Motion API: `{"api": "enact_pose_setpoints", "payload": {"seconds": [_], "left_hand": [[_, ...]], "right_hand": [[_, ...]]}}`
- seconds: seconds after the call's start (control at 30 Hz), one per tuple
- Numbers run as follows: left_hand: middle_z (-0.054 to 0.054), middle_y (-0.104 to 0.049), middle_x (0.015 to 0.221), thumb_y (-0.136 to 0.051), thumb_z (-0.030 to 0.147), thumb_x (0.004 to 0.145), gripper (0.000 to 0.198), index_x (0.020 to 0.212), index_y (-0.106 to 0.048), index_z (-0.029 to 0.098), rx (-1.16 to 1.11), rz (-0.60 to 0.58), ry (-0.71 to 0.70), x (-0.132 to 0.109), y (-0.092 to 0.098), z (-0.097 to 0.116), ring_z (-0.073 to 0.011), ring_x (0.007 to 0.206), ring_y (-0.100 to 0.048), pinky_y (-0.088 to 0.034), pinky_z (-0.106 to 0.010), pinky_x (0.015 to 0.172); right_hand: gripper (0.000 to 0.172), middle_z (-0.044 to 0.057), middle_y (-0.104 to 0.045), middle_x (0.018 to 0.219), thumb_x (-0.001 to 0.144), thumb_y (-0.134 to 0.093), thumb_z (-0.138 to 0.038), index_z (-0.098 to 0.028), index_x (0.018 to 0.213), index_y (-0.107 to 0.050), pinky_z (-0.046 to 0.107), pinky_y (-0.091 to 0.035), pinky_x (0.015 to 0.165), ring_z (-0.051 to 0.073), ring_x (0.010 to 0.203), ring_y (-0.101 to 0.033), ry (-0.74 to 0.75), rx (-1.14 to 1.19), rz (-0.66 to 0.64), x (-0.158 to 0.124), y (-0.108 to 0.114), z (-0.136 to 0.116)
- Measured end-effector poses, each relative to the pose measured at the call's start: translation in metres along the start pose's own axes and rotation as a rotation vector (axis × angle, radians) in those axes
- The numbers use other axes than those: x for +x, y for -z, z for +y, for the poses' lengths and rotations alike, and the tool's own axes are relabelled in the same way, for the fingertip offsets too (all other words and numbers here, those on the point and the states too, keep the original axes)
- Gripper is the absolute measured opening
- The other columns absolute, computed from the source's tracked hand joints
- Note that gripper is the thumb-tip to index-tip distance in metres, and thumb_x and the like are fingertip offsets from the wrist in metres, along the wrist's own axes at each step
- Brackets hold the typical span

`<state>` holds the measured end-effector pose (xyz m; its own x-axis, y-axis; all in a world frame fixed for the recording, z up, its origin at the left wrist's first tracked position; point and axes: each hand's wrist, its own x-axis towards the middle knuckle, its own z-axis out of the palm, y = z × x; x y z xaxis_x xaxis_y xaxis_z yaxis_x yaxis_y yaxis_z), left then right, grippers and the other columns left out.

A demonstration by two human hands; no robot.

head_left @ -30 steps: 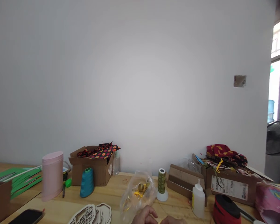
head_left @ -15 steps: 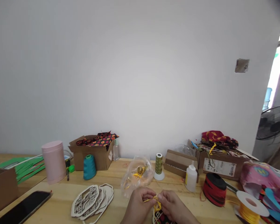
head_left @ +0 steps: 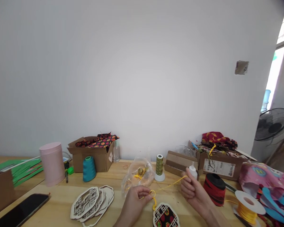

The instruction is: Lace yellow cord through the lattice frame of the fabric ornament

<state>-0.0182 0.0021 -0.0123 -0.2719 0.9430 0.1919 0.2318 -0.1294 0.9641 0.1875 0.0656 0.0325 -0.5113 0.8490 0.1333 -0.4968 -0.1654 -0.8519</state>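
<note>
My left hand [head_left: 138,201] pinches a looped part of a yellow cord [head_left: 154,201]. From that loop the cord stretches up and right to my right hand [head_left: 191,192], whose fingers are closed on its other end, in front of the white glue bottle [head_left: 192,170]. Knotted cord runs down to a wooden lattice pendant [head_left: 166,216] with dark patterned fabric inside, lying at the front edge of view. Left of my hands, several bare wooden lattice frames [head_left: 85,203] lie in a fanned pile.
Behind the hands are a plastic bag [head_left: 132,175] and an olive thread spool [head_left: 159,167]. A teal thread cone [head_left: 89,170], pink canister [head_left: 52,164] and phone [head_left: 26,209] stand or lie leftward. A red cord spool [head_left: 214,190] and yellow cord spool [head_left: 247,209] are at right.
My hands were close together over the pendant; now my right hand has moved up and right, drawing the yellow cord out. The pendant has come into fuller view.
</note>
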Motion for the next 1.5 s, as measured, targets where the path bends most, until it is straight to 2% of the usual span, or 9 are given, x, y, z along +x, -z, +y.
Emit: {"api": "enact_pose_setpoints", "payload": {"seconds": [0.13,0.23,0.3,0.4,0.5,0.83,1.03,1.37,1.5], "left_hand": [[-0.006,-0.069,0.064,-0.066,0.024,0.052,0.017,0.064,-0.066,0.011,-0.01,0.014,0.007,0.002,0.001,-0.003,-0.0186,0.062,-0.061,-0.047,-0.027,0.059],[-0.007,-0.069,0.065,-0.066,0.024,0.053,0.017,0.065,-0.065,0.011,-0.022,0.008,0.005,0.001,0.0,-0.004,-0.0185,0.063,-0.061,-0.047,-0.027,0.06],[-0.007,-0.069,0.065,-0.065,0.024,0.054,0.017,0.064,-0.066,0.011,-0.028,-0.012,-0.001,0.0,-0.002,-0.003,-0.0185,0.063,-0.061,-0.047,-0.027,0.061],[-0.007,-0.069,0.066,-0.065,0.026,0.055,0.017,0.064,-0.065,0.011,-0.034,-0.052,-0.016,-0.002,-0.003,0.002,-0.0185,0.063,-0.061,-0.047,-0.027,0.062],[-0.007,-0.068,0.066,-0.064,0.027,0.056,0.018,0.065,-0.065,0.011,-0.03,-0.079,-0.025,-0.004,-0.004,0.006,-0.0187,0.064,-0.06,-0.046,-0.027,0.062],[0.001,-0.058,0.047,-0.059,0.027,0.06,0.017,0.057,-0.063,0.011,0.048,-0.069,0.001,-0.008,-0.01,0.0,-0.0118,0.046,-0.049,-0.035,-0.021,0.045],[-0.003,-0.065,0.06,-0.059,0.025,0.059,0.015,0.06,-0.065,0.011,0.031,-0.071,-0.008,-0.007,-0.011,0.0,-0.016,0.06,-0.054,-0.041,-0.023,0.057],[-0.005,-0.067,0.065,-0.062,0.029,0.059,0.019,0.064,-0.066,0.012,0.005,-0.087,-0.007,-0.008,-0.011,0.008,-0.0178,0.065,-0.058,-0.043,-0.024,0.062],[-0.004,-0.067,0.063,-0.06,0.031,0.06,0.021,0.063,-0.066,0.012,0.016,-0.093,0.0,-0.01,-0.012,0.01,-0.0176,0.064,-0.058,-0.043,-0.024,0.06]], "right_hand": [[0.034,-0.01,-0.019,0.041,0.077,-0.038,-0.047,-0.021,0.056,-0.032,0.017,-0.015,0.031,0.006,0.033,-0.012,0.353,-0.16,0.292,0.003,0.009,-0.011],[0.025,-0.005,-0.04,0.049,0.074,-0.048,-0.039,-0.017,0.062,-0.047,0.018,-0.029,0.039,0.008,0.042,-0.035,0.497,-0.557,0.378,0.002,0.003,0.001],[0.02,0.002,-0.054,0.066,0.073,-0.05,-0.035,-0.016,0.069,-0.054,0.022,-0.037,0.052,0.013,0.06,-0.048,0.516,-0.842,0.24,0.0,-0.008,0.019],[0.024,0.007,-0.059,0.087,0.072,-0.051,-0.034,-0.017,0.088,-0.058,0.027,-0.039,0.067,0.019,0.079,-0.051,0.487,-1.061,0.061,-0.005,-0.027,0.049],[0.024,0.005,-0.061,0.074,0.078,-0.044,-0.033,-0.018,0.082,-0.062,0.025,-0.039,0.064,0.017,0.071,-0.053,0.399,-1.178,-0.027,-0.009,-0.038,0.065],[0.036,-0.001,-0.048,0.055,0.083,-0.035,-0.03,-0.015,0.058,-0.057,0.019,-0.032,0.052,0.011,0.055,-0.046,0.349,-1.23,-0.015,-0.008,-0.035,0.064],[0.036,-0.002,-0.045,0.052,0.082,-0.036,-0.03,-0.015,0.056,-0.056,0.019,-0.029,0.049,0.01,0.052,-0.042,0.353,-1.224,0.059,-0.01,-0.038,0.061],[0.035,-0.001,-0.049,0.052,0.081,-0.037,-0.032,-0.015,0.06,-0.06,0.02,-0.03,0.048,0.011,0.052,-0.043,0.418,-1.191,0.11,-0.009,-0.038,0.06],[0.037,-0.001,-0.047,0.051,0.083,-0.035,-0.03,-0.016,0.056,-0.057,0.02,-0.03,0.049,0.011,0.051,-0.044,0.471,-1.294,0.091,-0.012,-0.039,0.057]]}}
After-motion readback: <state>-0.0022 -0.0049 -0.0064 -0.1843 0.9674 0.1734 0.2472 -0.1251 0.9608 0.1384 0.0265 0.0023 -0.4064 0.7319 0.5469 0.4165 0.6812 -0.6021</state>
